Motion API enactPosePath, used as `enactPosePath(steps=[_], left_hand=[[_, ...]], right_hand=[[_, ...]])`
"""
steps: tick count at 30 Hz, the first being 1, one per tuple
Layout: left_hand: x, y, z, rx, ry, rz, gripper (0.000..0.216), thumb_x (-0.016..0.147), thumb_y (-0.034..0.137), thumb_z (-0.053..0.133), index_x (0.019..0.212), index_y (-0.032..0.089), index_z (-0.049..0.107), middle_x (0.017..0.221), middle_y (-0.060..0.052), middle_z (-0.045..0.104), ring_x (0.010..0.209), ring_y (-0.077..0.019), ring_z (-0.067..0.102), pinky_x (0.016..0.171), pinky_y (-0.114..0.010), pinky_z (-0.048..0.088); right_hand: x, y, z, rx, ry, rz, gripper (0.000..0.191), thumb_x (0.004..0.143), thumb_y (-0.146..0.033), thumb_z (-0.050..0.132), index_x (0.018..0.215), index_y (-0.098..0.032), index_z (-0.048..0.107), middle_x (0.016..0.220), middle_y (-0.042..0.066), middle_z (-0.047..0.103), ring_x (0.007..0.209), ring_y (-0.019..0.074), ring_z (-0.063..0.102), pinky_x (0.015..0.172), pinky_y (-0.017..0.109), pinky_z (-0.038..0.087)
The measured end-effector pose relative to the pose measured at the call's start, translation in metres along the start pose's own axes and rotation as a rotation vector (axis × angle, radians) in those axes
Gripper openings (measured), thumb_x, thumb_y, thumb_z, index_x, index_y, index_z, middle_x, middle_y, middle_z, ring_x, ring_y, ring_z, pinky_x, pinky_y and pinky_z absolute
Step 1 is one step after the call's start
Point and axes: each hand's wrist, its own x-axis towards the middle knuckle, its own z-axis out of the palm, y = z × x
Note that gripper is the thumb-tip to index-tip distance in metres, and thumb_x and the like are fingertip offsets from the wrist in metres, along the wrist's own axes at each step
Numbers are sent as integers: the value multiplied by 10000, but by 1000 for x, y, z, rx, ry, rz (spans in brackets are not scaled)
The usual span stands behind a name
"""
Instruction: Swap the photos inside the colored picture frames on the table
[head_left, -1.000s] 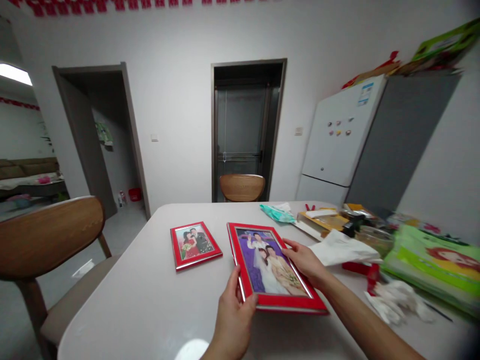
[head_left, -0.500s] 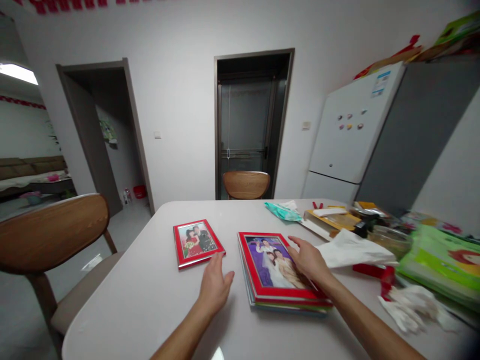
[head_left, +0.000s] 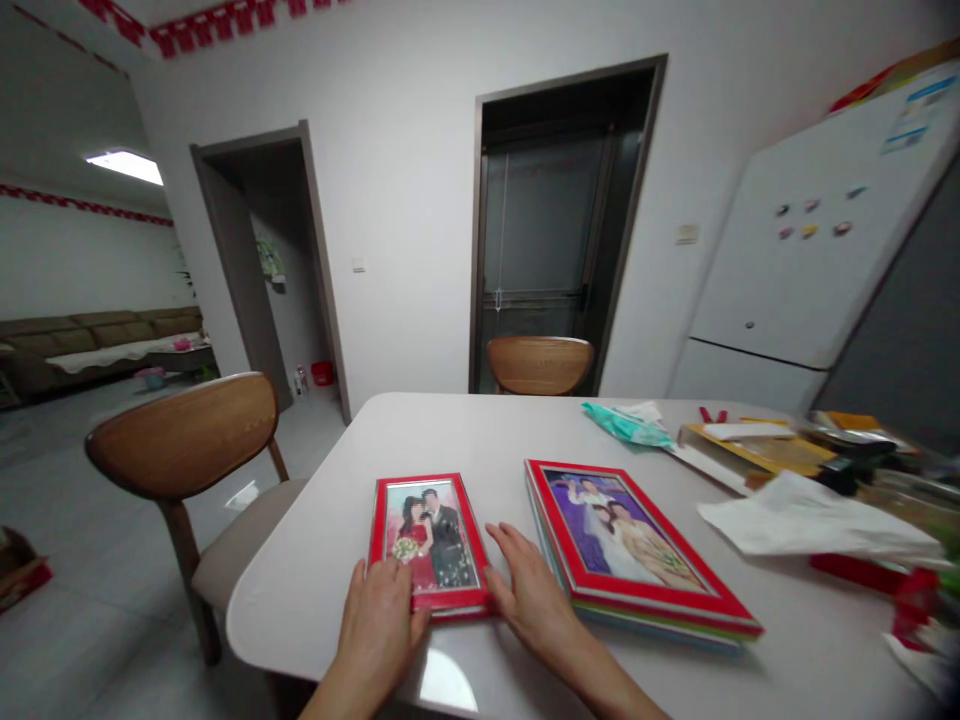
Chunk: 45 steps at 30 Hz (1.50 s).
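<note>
Both hands had moved: the right hand [head_left: 536, 605] had left the large red frame [head_left: 630, 535] and come across to the small red frame [head_left: 433, 535]. The small frame itself sat nearer me and squarer than half a second earlier. My view had swung left too, so I discounted part of the shift.

Left hand [head_left: 382, 620]: fingers bent over the near left corner of the small frame; I could not tell whether they gripped underneath. Right hand: fingers extended and spread, thumb at the near right corner, nothing clasped that I could see.

Small frame lay picture up on the counter [head_left: 319, 560], between my hands. Large frame rested to its right, on top of flat pieces with green and pale blue edges [head_left: 667, 628], untouched. White paper [head_left: 802, 515] lay farther right. My reading: handling of the large frame had paused, and the small one had become the piece in hand.
</note>
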Motion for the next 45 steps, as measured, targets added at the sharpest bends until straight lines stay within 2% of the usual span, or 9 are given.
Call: enactPosePath(steps=[6,9,13,20,25,29,33,39,45], left_hand=[[-41,8,20,-174,-135,247,600,527,228,655,1101,174,491,1225,-150,456,1124,-333,393,928,-498,286],[-47,9,29,-174,-64,246,471,555,91,571,1017,178,533,1163,-113,520,1073,-291,453,896,-441,361],[-48,12,16,-256,58,268,429,589,53,492,999,176,520,1111,-102,555,1046,-264,479,881,-414,395],[-46,20,-30,-856,453,-37,408,751,207,465,1140,211,343,1096,-86,519,979,-195,528,783,-332,480],[-52,-4,-19,-1057,460,-218,512,748,266,490,1212,227,278,1228,-68,434,1064,-190,475,887,-325,401],[-63,-28,8,-981,335,-260,523,738,275,483,1216,153,310,1221,-103,460,1108,-208,437,935,-354,346],[-69,-36,24,-670,268,-212,463,740,261,460,1185,152,392,1237,-108,448,1159,-216,376,983,-415,260],[-68,-38,32,-297,160,-106,434,760,211,386,1187,136,396,1261,-134,417,1181,-223,343,978,-479,234],[-65,-40,29,-204,177,-2,428,741,205,461,1164,144,423,1272,-154,394,1180,-244,338,954,-486,279]], right_hand=[[-17,2,12,110,-56,29,422,679,-287,496,1082,-164,535,1150,109,521,1092,229,439,960,376,293],[-22,-2,10,238,-64,18,409,686,-315,510,1074,-187,538,1120,89,546,1050,221,473,941,371,316],[-19,-6,-3,466,-5,131,448,707,-370,500,1114,-184,501,1120,94,546,997,220,511,883,380,376],[-8,-38,-10,523,-11,55,440,724,-385,490,1125,-205,496,1153,89,523,1006,215,506,878,387,374],[-9,-44,14,315,-160,-136,389,739,-336,471,1094,-189,528,1136,92,533,1045,204,470,916,373,333],[-17,-33,27,49,-191,-209,367,715,-318,500,1055,-192,555,1143,112,511,1066,227,440,906,383,321],[-23,-26,26,-130,-171,-255,304,727,-285,484,1012,-225,570,1127,105,504,1051,235,440,872,385,328],[-27,-24,22,-238,-178,-261,275,726,-254,476,978,-223,581,1091,111,504,1012,242,450,829,379,346],[-23,-25,20,-240,-216,-325,297,709,-238,499,994,-216,580,1099,116,494,1011,237,442,839,380,337]])
